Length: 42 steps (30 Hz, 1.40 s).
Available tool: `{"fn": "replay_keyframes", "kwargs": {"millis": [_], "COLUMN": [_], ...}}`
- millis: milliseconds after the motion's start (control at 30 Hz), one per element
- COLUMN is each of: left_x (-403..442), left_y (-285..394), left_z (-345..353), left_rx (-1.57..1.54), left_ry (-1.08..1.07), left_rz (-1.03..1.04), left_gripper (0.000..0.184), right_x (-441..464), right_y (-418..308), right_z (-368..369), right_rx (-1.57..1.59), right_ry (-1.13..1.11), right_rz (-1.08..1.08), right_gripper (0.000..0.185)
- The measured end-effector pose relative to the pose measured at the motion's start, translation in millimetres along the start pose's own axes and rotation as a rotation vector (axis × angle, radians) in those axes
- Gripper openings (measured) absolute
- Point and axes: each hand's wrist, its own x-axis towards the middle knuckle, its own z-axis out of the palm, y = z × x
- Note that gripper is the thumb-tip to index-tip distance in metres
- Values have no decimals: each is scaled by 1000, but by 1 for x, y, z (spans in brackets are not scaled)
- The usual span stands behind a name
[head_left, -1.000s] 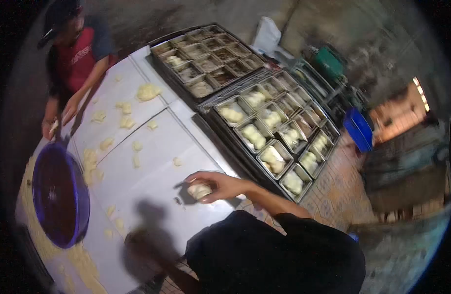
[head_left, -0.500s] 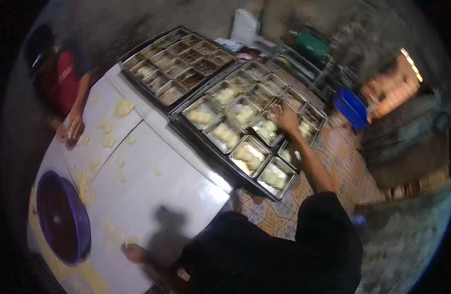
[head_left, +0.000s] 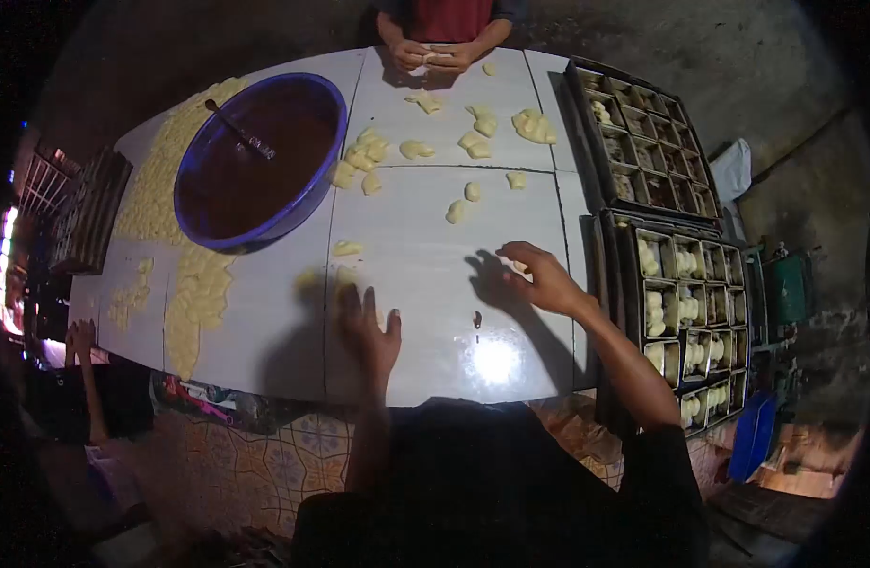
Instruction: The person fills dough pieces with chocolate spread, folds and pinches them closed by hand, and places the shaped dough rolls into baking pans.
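My left hand [head_left: 369,341] has its fingers spread over the white table, just below a pale dough piece [head_left: 347,276]. It holds nothing. On the right, my right hand [head_left: 539,276] reaches over the tabletop with thumb and fingers apart. A small dough piece [head_left: 521,268] shows between them, partly covered; no firm grip on it is visible. Two small dough pieces, one of them [head_left: 456,211], lie above and between my hands. A dark smear [head_left: 477,320] marks the table between my hands.
A blue basin [head_left: 333,175] of dark brown filling with a spoon stands at the upper left, beside many flattened dough pieces [head_left: 200,293]. Metal tins [head_left: 655,312] holding dough line the right side. Across the table, a person's hands [head_left: 439,59] handle dough. Another person's hand [head_left: 80,339] is far left.
My right hand has left the tins and come back over the table. My left hand has moved up the table, fingers spread. The view has turned, bringing the basin to the upper left.
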Motion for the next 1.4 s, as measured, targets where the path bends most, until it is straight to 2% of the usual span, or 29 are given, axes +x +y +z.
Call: {"fn": "replay_keyframes", "kwargs": {"millis": [33,100,167,233,267,333,367,400,433,467,500,533,600,633,667,700,767,800,867,900,933,1000,1033,1133,1200,1233,1333,1367,1400], "left_x": [-4,-13,-13,-15,-14,-12,-7,-5,-18,-15,-12,-23,-24,-24,-22,-21,-25,-21,-25,-27,-32,-47,-50,-58,-65,-68,-75,-78,-79], "left_y": [-1,-16,-19,-30,-34,-39,-43,-50,-73,-69,-64,-77,-55,-41,-21,0,21,41,74,93,111,120,122,109,109,115,128,129,129], "left_z": [3,22,21,33,35,35,28,20,38,21,3,9,-2,-4,-15,-28,-21,-26,-28,-36,-42,-31,-34,-32,-37,-46,-58,-56,-59], "left_rx": [-44,-130,-236,-461,-570,-891,-1006,-1119,-1445,-1706,-1946,-2361,-1999,-1926,-1864,-1805,-1807,-1875,-1900,-1979,-1835,-1813,-1661,-1392,-1481,-1206,-994,-1028,-1001], "left_ry": [-86,-66,-14,81,130,264,259,249,220,107,12,-70,-45,-102,-134,-171,-218,-287,-447,-552,-568,-623,-587,-580,-677,-663,-596,-508,-535], "left_rz": [8,30,32,-35,-69,-298,-332,-368,-469,-592,-757,-725,-903,-689,-667,-638,-469,-567,-530,-469,-363,-502,-418,-154,-267,-301,-335,-300,-313], "left_gripper": [36,28,18,16,16,12,10,8,10,17,26,29,36,42,45,48,50,66,67,63,61,59,52,44,41,33,28,28,28], "right_x": [24,67,111,142,153,164,164,160,140,111,86,60,23,14,7,-11,-33,-46,-68,-77,-84,-95,-96,-120,-131,-137,-142,-142,-142], "right_y": [3,8,26,45,52,68,66,76,59,14,-5,10,32,55,57,60,13,-10,-51,-63,-69,-64,-62,-53,-53,-55,-42,-33,-26], "right_z": [14,39,72,103,113,127,129,138,121,91,78,79,80,90,92,89,66,66,87,96,103,110,112,98,96,100,117,118,118], "right_rx": [8,-16,-108,-219,-372,-225,-221,215,425,635,850,1202,1379,867,341,-150,224,417,659,573,488,575,724,521,530,508,488,460,435], "right_ry": [-37,-29,115,332,446,467,478,500,296,117,48,-41,-16,225,440,666,578,531,450,381,309,491,598,633,599,582,484,454,424], "right_rz": [-36,-85,-76,-13,-149,72,71,115,189,256,290,132,222,286,341,232,280,305,261,217,174,191,200,164,91,104,138,132,128], "right_gripper": [39,42,43,44,37,24,13,16,15,26,33,35,37,36,36,32,30,30,32,30,28,24,21,25,26,26,25,26,27]}}
